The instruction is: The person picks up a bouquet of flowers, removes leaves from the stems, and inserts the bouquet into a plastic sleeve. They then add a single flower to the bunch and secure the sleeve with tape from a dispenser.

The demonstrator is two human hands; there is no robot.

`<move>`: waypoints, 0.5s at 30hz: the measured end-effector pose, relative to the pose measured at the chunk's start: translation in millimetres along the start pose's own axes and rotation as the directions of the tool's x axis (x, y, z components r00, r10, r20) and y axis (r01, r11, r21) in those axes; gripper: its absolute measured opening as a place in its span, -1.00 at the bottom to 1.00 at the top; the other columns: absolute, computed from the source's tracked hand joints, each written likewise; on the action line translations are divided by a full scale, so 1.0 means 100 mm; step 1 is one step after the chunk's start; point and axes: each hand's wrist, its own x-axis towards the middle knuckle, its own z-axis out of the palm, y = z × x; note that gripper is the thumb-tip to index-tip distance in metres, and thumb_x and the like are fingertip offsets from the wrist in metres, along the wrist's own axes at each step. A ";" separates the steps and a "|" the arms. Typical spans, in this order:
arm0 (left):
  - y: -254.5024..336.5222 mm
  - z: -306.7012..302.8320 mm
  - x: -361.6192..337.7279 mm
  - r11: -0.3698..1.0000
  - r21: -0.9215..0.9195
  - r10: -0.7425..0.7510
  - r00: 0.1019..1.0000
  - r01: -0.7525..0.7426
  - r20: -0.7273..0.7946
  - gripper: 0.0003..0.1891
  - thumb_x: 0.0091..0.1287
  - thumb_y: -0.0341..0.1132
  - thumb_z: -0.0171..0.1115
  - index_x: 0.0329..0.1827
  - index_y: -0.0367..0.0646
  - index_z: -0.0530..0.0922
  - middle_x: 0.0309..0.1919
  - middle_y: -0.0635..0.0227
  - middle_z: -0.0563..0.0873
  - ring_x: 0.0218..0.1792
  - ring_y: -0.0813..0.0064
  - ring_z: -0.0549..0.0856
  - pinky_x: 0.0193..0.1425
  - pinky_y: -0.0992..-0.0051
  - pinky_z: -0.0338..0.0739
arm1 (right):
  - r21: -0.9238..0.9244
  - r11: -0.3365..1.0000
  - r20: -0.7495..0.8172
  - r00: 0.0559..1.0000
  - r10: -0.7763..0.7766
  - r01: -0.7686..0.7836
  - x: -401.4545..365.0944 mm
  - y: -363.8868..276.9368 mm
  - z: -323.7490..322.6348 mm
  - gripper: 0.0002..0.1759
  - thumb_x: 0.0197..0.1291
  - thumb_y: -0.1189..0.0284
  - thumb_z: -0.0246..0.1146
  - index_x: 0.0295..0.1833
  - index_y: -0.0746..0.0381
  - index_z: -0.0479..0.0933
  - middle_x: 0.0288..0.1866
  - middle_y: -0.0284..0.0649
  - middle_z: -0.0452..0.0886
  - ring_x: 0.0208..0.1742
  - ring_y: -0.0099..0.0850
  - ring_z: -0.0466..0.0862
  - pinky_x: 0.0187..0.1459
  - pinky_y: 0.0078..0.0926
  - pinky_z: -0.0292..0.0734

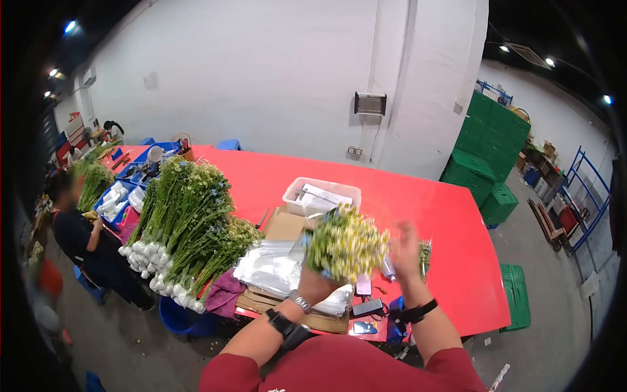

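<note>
A bunch of small white-and-yellow daisy-like flowers is held upright above the red worktop, its stems gripped in the closed fingers of the left hand. Just right of it the right hand is blurred, its fingers spread wide. Below the fingers lies a stack of clear plastic sleeves, and further left are long-stemmed green flower bundles.

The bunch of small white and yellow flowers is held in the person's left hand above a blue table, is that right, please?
Not quite: the head view shows the table is red, not blue. The bunch of small white and yellow flowers is indeed held in the left hand above it.
</note>
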 end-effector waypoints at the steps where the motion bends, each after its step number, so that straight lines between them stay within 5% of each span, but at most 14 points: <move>1: -0.26 0.39 -0.23 0.717 -0.634 -0.246 0.956 0.290 0.159 -0.17 0.15 -0.11 0.58 0.48 -0.12 0.39 0.36 0.15 0.60 0.35 0.24 0.59 0.49 0.22 0.46 | 0.075 0.978 0.184 0.967 0.179 -0.195 -0.13 0.60 -0.06 -0.27 0.30 0.59 0.23 0.57 0.26 0.19 0.39 -0.06 0.46 -0.05 -0.48 0.59 0.02 -0.46 0.56; 2: -0.45 0.64 -0.32 0.036 -0.887 -0.304 0.850 0.461 0.430 -0.31 0.27 -0.15 0.49 0.44 -0.10 0.45 0.36 0.21 0.60 0.35 0.27 0.59 0.47 0.22 0.48 | 0.116 0.916 0.368 0.873 0.319 -0.383 -0.25 1.08 -0.14 -0.25 0.30 0.58 0.25 0.58 0.24 0.19 0.41 -0.04 0.47 0.09 -0.41 0.62 0.10 -0.38 0.57; 3: -0.40 0.59 -0.23 0.035 -0.886 -0.288 0.854 0.462 0.434 -0.31 0.27 -0.15 0.49 0.44 -0.10 0.45 0.36 0.21 0.60 0.35 0.27 0.59 0.47 0.22 0.48 | 0.445 0.710 0.435 0.824 0.362 -0.546 -0.49 1.31 -0.15 -0.21 0.28 0.52 0.32 0.59 0.24 0.18 0.43 -0.03 0.46 0.24 -0.33 0.56 0.22 -0.32 0.51; 4: -0.25 0.43 -0.14 0.334 -0.870 -0.239 0.925 0.362 0.294 -0.36 0.33 -0.11 0.41 0.45 -0.07 0.45 0.36 0.22 0.60 0.34 0.28 0.60 0.44 0.20 0.50 | 0.683 0.372 0.515 0.775 0.366 -0.629 -0.66 1.43 -0.13 -0.15 0.26 0.46 0.39 0.60 0.23 0.17 0.46 -0.02 0.45 0.40 -0.26 0.51 0.33 -0.26 0.46; 5: -0.08 0.23 -0.04 0.597 -0.771 -0.146 0.975 0.222 0.167 -0.40 0.39 -0.08 0.33 0.46 -0.05 0.45 0.37 0.24 0.60 0.33 0.28 0.61 0.41 0.19 0.52 | 0.689 0.376 0.502 0.782 0.369 -0.620 -0.68 1.27 -0.13 -0.15 0.26 0.46 0.39 0.60 0.23 0.17 0.46 -0.02 0.45 0.40 -0.26 0.51 0.33 -0.26 0.46; 6: 0.02 0.06 0.04 0.799 -0.599 -0.017 0.998 0.054 0.067 -0.43 0.45 -0.05 0.25 0.47 -0.02 0.44 0.37 0.26 0.60 0.32 0.29 0.62 0.38 0.17 0.54 | 0.198 0.872 0.461 0.828 0.320 -0.447 -0.72 0.87 -0.12 -0.06 0.20 0.39 0.47 0.62 0.24 0.14 0.50 0.00 0.41 0.49 -0.22 0.43 0.41 -0.24 0.38; 7: 0.00 -0.10 0.14 0.941 0.130 0.326 0.941 -0.313 -0.091 -0.44 0.40 -0.08 0.32 0.45 0.02 0.49 0.35 0.22 0.61 0.31 0.24 0.61 0.33 0.17 0.56 | -0.403 0.913 0.463 0.849 0.256 -0.056 -0.76 0.53 -0.09 0.04 0.14 0.32 0.55 0.63 0.24 0.11 0.54 0.01 0.37 0.57 -0.19 0.35 0.49 -0.23 0.29; 9: 0.20 -0.29 0.36 0.957 -0.290 0.021 1.000 -0.018 0.010 -0.48 0.30 -0.22 0.46 0.33 0.01 0.58 0.23 0.25 0.70 0.13 0.17 0.72 0.16 0.18 0.62 | -0.375 0.927 0.423 0.889 0.179 -0.008 -0.86 0.17 -0.01 0.12 0.05 0.27 0.60 0.63 0.25 0.11 0.53 0.03 0.38 0.57 -0.18 0.36 0.49 -0.24 0.29; 10: 0.32 -0.40 0.45 0.824 -0.536 -0.124 0.982 0.183 0.145 -0.51 0.29 -0.29 0.49 0.29 -0.03 0.61 0.18 0.29 0.73 0.05 0.20 0.75 0.11 0.21 0.64 | -0.350 0.936 0.392 0.915 0.097 0.051 -0.90 0.09 0.03 0.20 -0.04 0.22 0.66 0.63 0.25 0.10 0.53 0.04 0.38 0.57 -0.18 0.36 0.49 -0.25 0.28; 11: 0.40 -0.38 0.48 0.535 -0.811 -0.203 0.968 0.236 0.148 -0.55 0.31 -0.35 0.48 0.27 -0.08 0.61 0.15 0.31 0.74 0.00 0.26 0.77 0.09 0.25 0.65 | -0.263 0.963 0.420 0.905 0.067 0.051 -0.91 0.07 0.06 0.12 -0.03 0.29 0.67 0.59 0.27 0.18 0.37 -0.05 0.53 0.36 -0.27 0.55 0.32 -0.31 0.46; 12: 0.48 -0.36 0.49 0.159 -0.959 -0.279 0.942 0.236 0.186 -0.58 0.33 -0.40 0.46 0.25 -0.13 0.61 0.13 0.32 0.74 -0.06 0.31 0.78 0.07 0.30 0.67 | -0.271 0.962 0.401 0.913 0.078 0.037 -0.97 0.04 0.09 0.12 -0.03 0.29 0.67 0.59 0.27 0.18 0.37 -0.05 0.53 0.36 -0.27 0.55 0.32 -0.31 0.46; 14: 0.53 -0.50 0.54 0.175 -0.945 -0.245 0.942 0.277 0.231 -0.62 0.38 -0.52 0.38 0.25 -0.20 0.57 0.11 0.32 0.72 -0.02 0.42 0.75 0.09 0.37 0.67 | -0.145 0.850 0.502 0.703 0.504 -0.506 -1.11 -0.03 0.13 -0.12 0.06 0.41 0.61 0.46 0.29 0.35 0.08 -0.24 0.65 0.07 -0.46 0.64 0.09 -0.43 0.57; 15: 0.49 -0.47 0.54 0.030 -0.971 -0.306 0.927 0.238 0.217 -0.60 0.39 -0.51 0.38 0.27 -0.21 0.54 0.10 0.30 0.72 0.00 0.40 0.75 0.12 0.36 0.68 | -0.118 0.848 0.492 0.711 0.502 -0.517 -1.20 -0.06 0.15 -0.35 0.13 0.47 0.56 0.32 0.30 0.47 -0.14 -0.39 0.64 -0.18 -0.61 0.60 -0.14 -0.56 0.56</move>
